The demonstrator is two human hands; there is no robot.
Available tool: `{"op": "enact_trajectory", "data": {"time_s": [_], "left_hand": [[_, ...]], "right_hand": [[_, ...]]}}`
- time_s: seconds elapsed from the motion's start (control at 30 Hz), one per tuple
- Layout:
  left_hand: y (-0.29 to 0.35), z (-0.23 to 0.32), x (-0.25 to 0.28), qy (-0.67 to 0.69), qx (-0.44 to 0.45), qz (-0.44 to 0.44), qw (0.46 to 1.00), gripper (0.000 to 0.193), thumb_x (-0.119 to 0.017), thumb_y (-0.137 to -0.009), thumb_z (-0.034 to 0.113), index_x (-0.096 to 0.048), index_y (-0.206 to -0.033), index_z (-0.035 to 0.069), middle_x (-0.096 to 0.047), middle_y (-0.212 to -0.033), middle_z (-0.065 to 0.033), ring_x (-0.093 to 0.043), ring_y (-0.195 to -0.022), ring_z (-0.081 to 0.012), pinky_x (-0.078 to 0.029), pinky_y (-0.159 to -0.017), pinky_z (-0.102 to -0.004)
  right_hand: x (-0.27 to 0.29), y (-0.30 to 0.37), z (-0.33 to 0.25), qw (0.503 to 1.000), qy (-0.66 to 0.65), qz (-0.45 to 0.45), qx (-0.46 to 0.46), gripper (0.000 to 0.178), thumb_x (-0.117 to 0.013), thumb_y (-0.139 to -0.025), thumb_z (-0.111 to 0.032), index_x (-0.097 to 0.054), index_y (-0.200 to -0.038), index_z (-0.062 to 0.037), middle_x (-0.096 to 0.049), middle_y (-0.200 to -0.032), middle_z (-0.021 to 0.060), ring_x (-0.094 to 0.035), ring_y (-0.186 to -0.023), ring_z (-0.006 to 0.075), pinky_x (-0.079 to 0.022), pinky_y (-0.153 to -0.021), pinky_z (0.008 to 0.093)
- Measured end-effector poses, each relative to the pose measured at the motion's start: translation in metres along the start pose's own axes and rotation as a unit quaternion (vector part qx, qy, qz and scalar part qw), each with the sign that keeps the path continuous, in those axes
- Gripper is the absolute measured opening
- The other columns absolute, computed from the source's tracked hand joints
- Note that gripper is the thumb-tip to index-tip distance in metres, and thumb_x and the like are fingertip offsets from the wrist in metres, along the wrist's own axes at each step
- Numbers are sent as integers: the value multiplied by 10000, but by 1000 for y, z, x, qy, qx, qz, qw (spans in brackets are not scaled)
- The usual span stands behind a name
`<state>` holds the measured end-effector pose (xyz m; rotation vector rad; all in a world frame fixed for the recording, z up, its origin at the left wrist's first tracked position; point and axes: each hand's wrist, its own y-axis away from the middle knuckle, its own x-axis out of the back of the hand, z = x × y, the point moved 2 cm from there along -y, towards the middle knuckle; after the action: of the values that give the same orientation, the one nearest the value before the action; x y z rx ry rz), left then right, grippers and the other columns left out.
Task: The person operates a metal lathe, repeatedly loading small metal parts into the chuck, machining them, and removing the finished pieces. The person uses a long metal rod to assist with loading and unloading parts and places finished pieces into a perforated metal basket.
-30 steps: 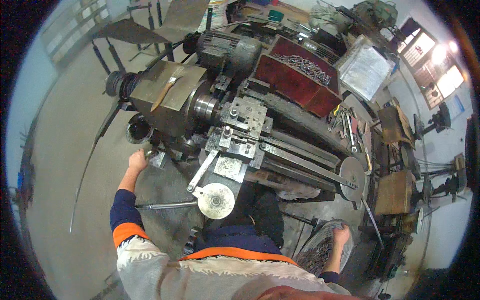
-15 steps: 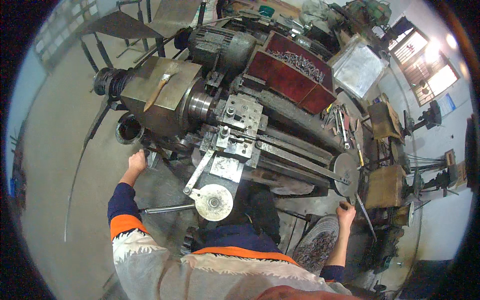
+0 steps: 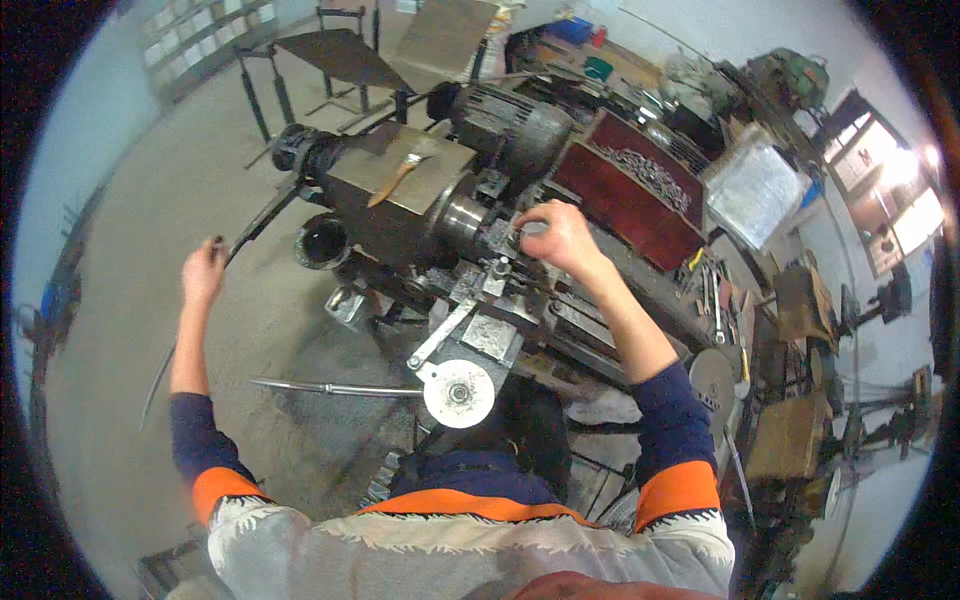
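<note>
My left hand [image 3: 204, 268] is raised at the left, fingers closed, with a small dark bit showing at the fingertips. A long dark lever [image 3: 265, 222] of the lathe passes right by it; whether the hand touches it I cannot tell. My right hand [image 3: 562, 238] reaches over the metal tool block [image 3: 495, 285], its fingers pinched together beside the shiny chuck [image 3: 463, 222]. What those fingers hold is hidden. Below the block, a flat link arm [image 3: 440, 335] joins a pale round disc [image 3: 459, 394], and a steel rod [image 3: 330, 388] sticks out leftward from it.
A wooden-handled brush [image 3: 397, 180] lies on the headstock cover. Behind stand a motor [image 3: 515, 125] and a red box [image 3: 625, 205] holding small metal parts. Several hand tools [image 3: 718, 300] lie at right, near a round plate [image 3: 712, 378]. Bench machines line the right wall.
My right hand has come from the lower right up to the tool block. My left hand has moved up and left from below the round opening. The view has shifted, carrying the lathe rightward.
</note>
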<state>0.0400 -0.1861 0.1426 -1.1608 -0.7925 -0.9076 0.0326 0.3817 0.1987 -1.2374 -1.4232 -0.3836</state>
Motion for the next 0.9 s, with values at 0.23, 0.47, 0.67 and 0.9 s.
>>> {"op": "enact_trajectory", "data": {"time_s": [0.23, 0.47, 0.67, 0.9], "left_hand": [[109, -13, 10, -89, 158, -30, 983, 432, -566, -785, 464, -577, -837, 36, -615, -770, -176, -601, -736, -357, -461, -633, -446], [160, 46, 21, -56, 155, -63, 984, 432, -646, -711, 434, -551, -782, 18, -600, -743, -195, -595, -742, -383, -459, -635, -464], [89, 151, 44, 232, 12, -50, 971, 280, -576, -821, 251, -607, -911, -13, -633, -781, -185, -635, -721, -272, -483, -633, -346], [78, 343, -9, 737, 0, -366, 568, 327, -511, -888, 271, -583, -970, -38, -645, -830, -116, -635, -707, -175, -511, -650, -282]], "right_hand": [[-61, -42, -2, 982, 0, -127, -138, 251, -596, -542, -204, -683, -722, -52, -623, -718, 189, -627, -690, 315, -501, -694, 352], [-52, -49, -30, 967, 72, -203, -134, 328, -614, -609, -210, -647, -843, 17, -628, -885, 220, -623, -845, 334, -503, -771, 383], [4, -1, -53, 988, -126, 44, 80, 321, -575, -500, -82, -698, -796, -105, -650, -917, 79, -554, -924, 256, -453, -804, 334], [5, 44, -106, 970, -92, 160, 158, 366, -632, -499, -120, -643, -863, -91, -599, -982, 71, -518, -933, 324, -440, -762, 414]]}}
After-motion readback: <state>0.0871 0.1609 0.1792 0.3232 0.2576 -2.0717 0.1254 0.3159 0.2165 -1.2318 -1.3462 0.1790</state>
